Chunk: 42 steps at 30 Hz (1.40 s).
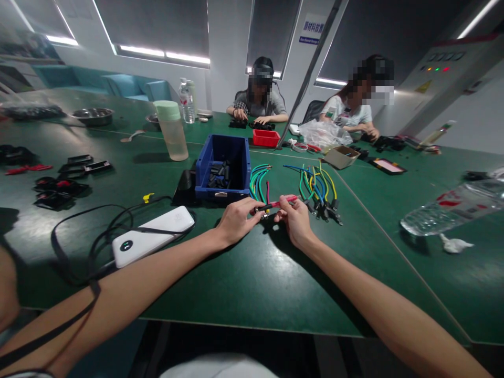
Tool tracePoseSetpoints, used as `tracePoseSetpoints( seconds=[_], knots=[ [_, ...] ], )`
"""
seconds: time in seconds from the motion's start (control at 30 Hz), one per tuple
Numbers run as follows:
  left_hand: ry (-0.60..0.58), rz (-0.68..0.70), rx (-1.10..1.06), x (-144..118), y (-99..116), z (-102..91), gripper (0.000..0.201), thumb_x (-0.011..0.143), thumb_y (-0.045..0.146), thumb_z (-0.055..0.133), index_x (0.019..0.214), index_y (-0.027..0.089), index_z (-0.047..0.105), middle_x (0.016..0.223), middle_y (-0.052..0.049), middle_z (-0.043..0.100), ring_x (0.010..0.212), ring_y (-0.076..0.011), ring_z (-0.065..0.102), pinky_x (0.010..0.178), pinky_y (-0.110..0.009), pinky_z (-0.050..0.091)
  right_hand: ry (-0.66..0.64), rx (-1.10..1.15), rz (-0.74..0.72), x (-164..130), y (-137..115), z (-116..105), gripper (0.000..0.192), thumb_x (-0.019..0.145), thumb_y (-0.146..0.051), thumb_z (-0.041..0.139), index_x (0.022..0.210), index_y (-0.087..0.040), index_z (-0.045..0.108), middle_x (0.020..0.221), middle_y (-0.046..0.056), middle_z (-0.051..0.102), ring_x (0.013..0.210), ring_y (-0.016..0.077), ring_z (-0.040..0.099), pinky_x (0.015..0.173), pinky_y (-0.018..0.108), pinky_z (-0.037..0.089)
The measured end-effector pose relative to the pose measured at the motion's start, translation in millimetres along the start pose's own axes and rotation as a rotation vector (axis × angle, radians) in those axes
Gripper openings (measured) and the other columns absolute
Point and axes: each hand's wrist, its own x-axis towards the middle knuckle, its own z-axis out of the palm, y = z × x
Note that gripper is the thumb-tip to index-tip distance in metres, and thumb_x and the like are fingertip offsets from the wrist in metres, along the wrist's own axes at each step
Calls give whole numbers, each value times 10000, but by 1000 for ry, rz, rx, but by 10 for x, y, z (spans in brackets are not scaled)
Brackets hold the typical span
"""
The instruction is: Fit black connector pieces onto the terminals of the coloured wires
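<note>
Hands meet mid-worktop, toward the near edge: left hand (238, 219) pinches the dark connector end of a red wire (280, 202), right hand (294, 218) pinches its sleeve; keeping both grips close to the joint should steady it

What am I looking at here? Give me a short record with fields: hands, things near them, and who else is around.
Left hand: left hand pinches one end of a red cable.
Right hand: right hand holds the same cable.
Behind the hands: blue bin with black parts; coloured cables.
Left side: white power bank, tumbler.
Right side: plastic bottle lying down.
Surface: green table.
Others: two people seated opposite.
</note>
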Motion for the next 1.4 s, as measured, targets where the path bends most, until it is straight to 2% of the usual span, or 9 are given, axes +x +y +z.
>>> tracePoseSetpoints(
  seconds=[0.47,0.77,1.1,1.4],
  knots=[
    [-28,-20,13,0,-16,15,194,862,261,557,1006,164,643,882,-50,675,781,-151,624,735,-285,498,-29,-76,-31,13,-3,-12,319,717,-439,695,831,-196,523,593,-57,586,402,87,532,410,203,409],
    [-99,-14,61,4,3,18,232,890,314,510,1031,178,634,974,-55,692,873,-172,648,806,-294,502,50,-88,-31,9,-17,13,373,697,-520,680,820,-203,527,473,-72,526,373,110,514,397,220,401],
    [-122,-41,158,-5,24,10,234,898,298,489,1060,185,615,970,-56,681,878,-168,635,794,-289,500,129,-109,-112,80,-20,-59,339,734,-508,651,816,-205,525,531,-77,509,372,91,504,377,208,364],
    [-185,91,358,3,82,6,254,862,218,502,1098,168,582,1138,-91,613,1055,-211,553,905,-360,466,160,-202,-200,210,-57,-188,359,746,-531,618,805,-184,542,565,-64,511,371,79,484,376,209,384]
  ],
)
